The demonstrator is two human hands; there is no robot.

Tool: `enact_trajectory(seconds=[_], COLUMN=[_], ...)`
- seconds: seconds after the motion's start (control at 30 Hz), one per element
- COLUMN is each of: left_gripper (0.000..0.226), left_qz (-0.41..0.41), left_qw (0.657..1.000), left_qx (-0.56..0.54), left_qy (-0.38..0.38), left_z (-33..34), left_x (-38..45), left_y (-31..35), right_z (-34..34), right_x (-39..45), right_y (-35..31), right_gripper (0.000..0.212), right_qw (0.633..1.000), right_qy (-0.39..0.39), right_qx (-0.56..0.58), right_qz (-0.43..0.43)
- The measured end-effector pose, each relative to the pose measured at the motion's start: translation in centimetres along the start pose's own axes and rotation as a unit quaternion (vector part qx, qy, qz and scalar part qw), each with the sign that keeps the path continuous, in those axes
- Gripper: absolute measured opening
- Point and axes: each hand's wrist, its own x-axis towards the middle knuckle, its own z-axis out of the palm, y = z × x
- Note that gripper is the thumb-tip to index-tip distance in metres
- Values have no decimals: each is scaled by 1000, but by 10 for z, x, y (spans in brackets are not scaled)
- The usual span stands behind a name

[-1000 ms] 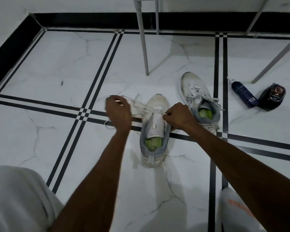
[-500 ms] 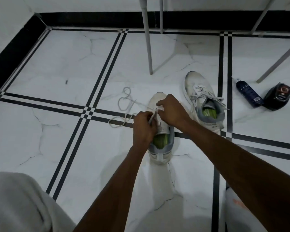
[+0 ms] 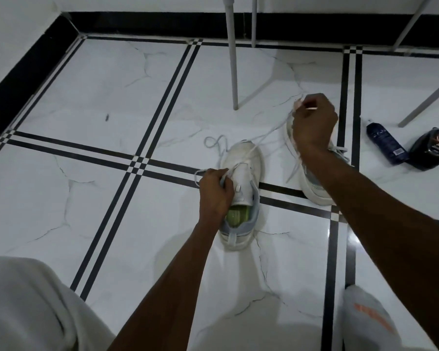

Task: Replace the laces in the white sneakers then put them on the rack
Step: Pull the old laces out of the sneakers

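A white sneaker [image 3: 246,163] with a green insole stands on the floor in the middle, toe pointing away. My left hand [image 3: 214,191] grips its left side by the eyelets, where a loop of lace sticks out. My right hand [image 3: 313,122] is raised to the upper right, shut on one end of the white lace [image 3: 269,134], which runs taut from the sneaker's front. The other lace end curls on the floor [image 3: 213,143] beside the toe. A second white sneaker [image 3: 312,191], laced, lies to the right, mostly hidden behind my right forearm.
A dark blue bottle [image 3: 385,143] and a black container [image 3: 432,149] lie on the floor at the right. Grey metal legs [image 3: 232,57] stand behind the sneakers, with more legs at the far right. A black skirting runs along the walls. My knees fill the lower corners.
My right hand has left the sneaker's tongue and pulled the lace up and to the right until taut. My left hand stays at the sneaker's left side.
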Motion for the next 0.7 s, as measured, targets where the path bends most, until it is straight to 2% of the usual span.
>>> enact_trajectory(seconds=[0.07,0.13,0.2,0.27,0.3,0.37,0.43,0.47,0.5,0.57,0.6,0.63,0.67,0.7], left_gripper=[16,15,15,16,17,18,17,17,17,17,18,19,23,26], left_qz=[-6,-11,-16,-23,-25,-25,-21,-16,-13,-24,-28,-30,-31,-31], left_qw=[1000,1000,1000,1000,1000,1000,1000,1000,1000,1000,1000,999,1000,999], left_qx=[-3,-3,-3,-8,-10,-11,-4,1,4,10,9,5,2,2], left_qy=[3,6,1,0,0,-5,-9,-6,-3,3,6,7,7,8], left_z=[1,2,3,4,5,6,6,5,5,2,1,1,2,2], left_x=[0,-2,-2,-2,-2,-3,-4,-3,-3,-2,-2,-2,-2,-1], left_y=[2,3,2,2,3,5,6,3,1,-2,-2,-2,-1,2], right_z=[8,20,28,36,40,48,51,48,42,24,11,-1,-7,-9], right_x=[-18,-49,-70,-79,-81,-84,-84,-81,-73,-35,-14,2,12,12], right_y=[-4,2,11,15,15,19,24,25,23,18,15,11,10,7], right_gripper=[17,14,11,23,25,15,17,20,22,19,16,12,9,7], right_qw=[989,953,908,879,871,851,834,846,884,977,996,999,998,999], right_qy=[-146,-290,-376,-402,-398,-378,-372,-365,-327,-152,-52,21,51,32], right_qx=[2,-64,-148,-218,-250,-313,-329,-311,-263,-135,-76,-44,-31,-21], right_qz=[-19,-58,-112,-135,-145,-187,-240,-234,-207,-71,-10,14,5,-20])
